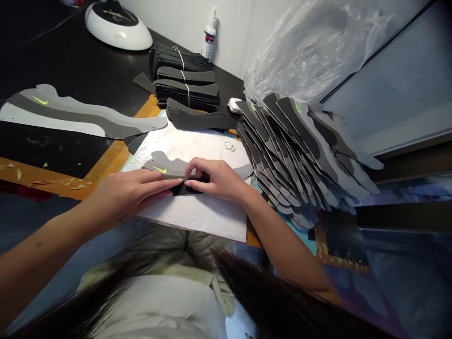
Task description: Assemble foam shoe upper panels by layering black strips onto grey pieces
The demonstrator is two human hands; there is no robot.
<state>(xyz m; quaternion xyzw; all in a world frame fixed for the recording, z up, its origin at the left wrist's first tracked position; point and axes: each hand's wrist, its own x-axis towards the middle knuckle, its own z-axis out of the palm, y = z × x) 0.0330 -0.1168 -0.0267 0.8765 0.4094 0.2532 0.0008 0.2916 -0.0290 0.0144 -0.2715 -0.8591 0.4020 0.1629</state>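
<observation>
A grey shoe-upper panel (169,165) with a yellow-green swoosh lies on a white sheet in front of me. Along its near edge is a black piece (181,189), partly covered by my hands. My left hand (132,190) rests flat over the panel's left part, fingers stretched together to the right, tips on the black piece. Bent over the middle is my right hand (215,179), its thumb and index finger closed at the black piece close to the left fingertips. The panel's right end shows beyond my right wrist.
A fanned pile of similar panels (296,155) stands at the right. Banded stacks of dark pieces (187,94) and loose dark pieces (197,117) lie behind the sheet (212,212). Another panel (81,113) is at the left. A spray bottle (209,37) and plastic bag (307,52) are at the back.
</observation>
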